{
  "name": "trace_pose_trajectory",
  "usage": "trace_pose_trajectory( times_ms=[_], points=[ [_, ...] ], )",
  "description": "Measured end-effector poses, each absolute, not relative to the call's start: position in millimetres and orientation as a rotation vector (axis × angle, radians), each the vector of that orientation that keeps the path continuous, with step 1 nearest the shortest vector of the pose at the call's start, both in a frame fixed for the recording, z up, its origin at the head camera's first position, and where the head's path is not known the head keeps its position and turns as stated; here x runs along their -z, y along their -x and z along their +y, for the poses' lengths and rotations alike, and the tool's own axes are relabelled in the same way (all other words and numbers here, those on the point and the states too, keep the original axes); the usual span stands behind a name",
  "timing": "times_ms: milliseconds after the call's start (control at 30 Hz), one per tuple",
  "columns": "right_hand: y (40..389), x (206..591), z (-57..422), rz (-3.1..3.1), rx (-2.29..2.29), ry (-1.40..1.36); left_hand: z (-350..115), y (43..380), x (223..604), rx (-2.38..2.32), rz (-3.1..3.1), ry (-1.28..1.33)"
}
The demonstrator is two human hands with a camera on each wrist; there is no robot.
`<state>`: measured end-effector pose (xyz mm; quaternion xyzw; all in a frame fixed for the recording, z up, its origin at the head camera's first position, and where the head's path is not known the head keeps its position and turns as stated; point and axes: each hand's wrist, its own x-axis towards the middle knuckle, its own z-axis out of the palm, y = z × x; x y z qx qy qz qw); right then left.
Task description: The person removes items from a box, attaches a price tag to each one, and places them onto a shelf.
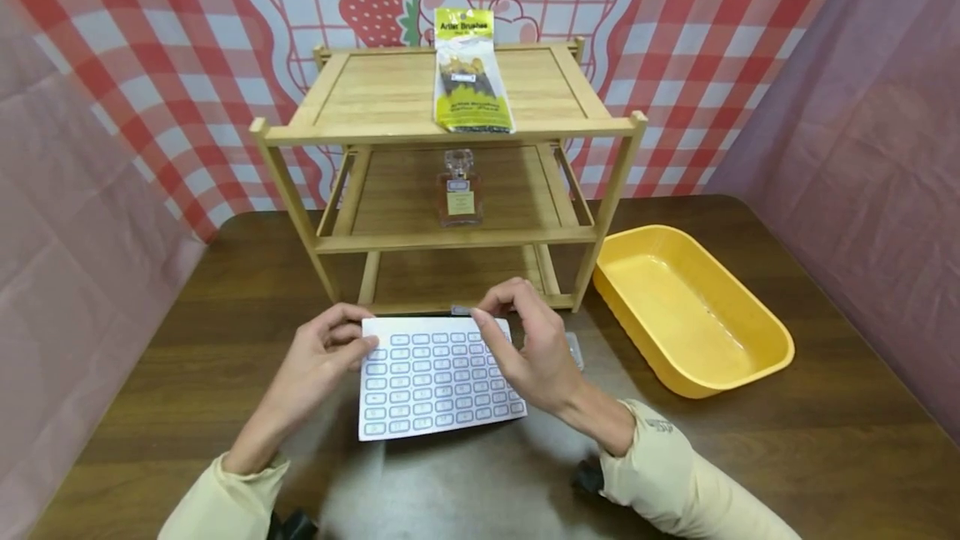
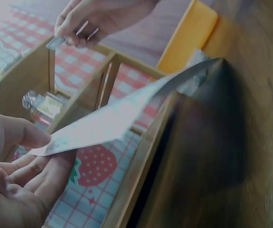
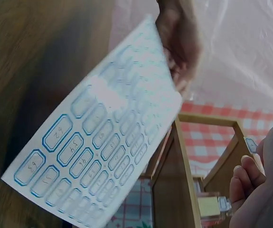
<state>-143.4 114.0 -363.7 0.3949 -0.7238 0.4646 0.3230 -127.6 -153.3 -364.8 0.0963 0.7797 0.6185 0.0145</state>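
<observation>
My left hand (image 1: 322, 357) pinches the upper left corner of a white sheet of numbered sticker labels (image 1: 442, 394), thumb on its face. Rows of blue-bordered labels with handwritten numbers cover the sheet (image 3: 91, 137); its top left spot is blank. Between right thumb and index finger, my right hand (image 1: 536, 357) holds one small label sticker (image 1: 461, 310) just beyond the sheet's top edge. The left wrist view shows that sticker (image 2: 55, 43) apart from the sheet. In the right wrist view, the sticker (image 3: 251, 145) sits at my fingertips.
A three-tier wooden rack (image 1: 450, 242) stands ahead. On its top lies a packet of artist brushes (image 1: 471, 102) with a label; a labelled perfume bottle (image 1: 460, 200) is on the middle shelf. Right of it sits a yellow basin (image 1: 686, 307). A clear plastic item (image 1: 574, 350) is beside my right hand.
</observation>
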Motion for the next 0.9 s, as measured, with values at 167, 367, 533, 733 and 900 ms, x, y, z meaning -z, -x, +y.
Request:
trace_pose_trajectory(
  times_ms=[167,367,533,733,900],
  points=[
    [147.4,365.3,122.2,-1.901,-1.213,-0.996,-161.1,132.2,371.7,-1.793,2.514,-0.267],
    [149.3,367.0,129.4,-1.913,-1.228,-0.975,-167.2,137.8,382.2,-1.571,2.672,-0.227],
    [149.8,368.1,134.0,-1.94,-1.229,-0.955,-167.3,142.3,390.1,-1.461,2.767,-0.227],
    [149.3,369.2,137.0,-1.977,-1.222,-0.947,-164.6,143.4,398.8,-1.389,2.833,-0.274],
    [149.8,369.8,138.2,-1.98,-1.225,-0.941,-162.9,145.7,403.8,-1.342,2.851,-0.302]
  ],
)
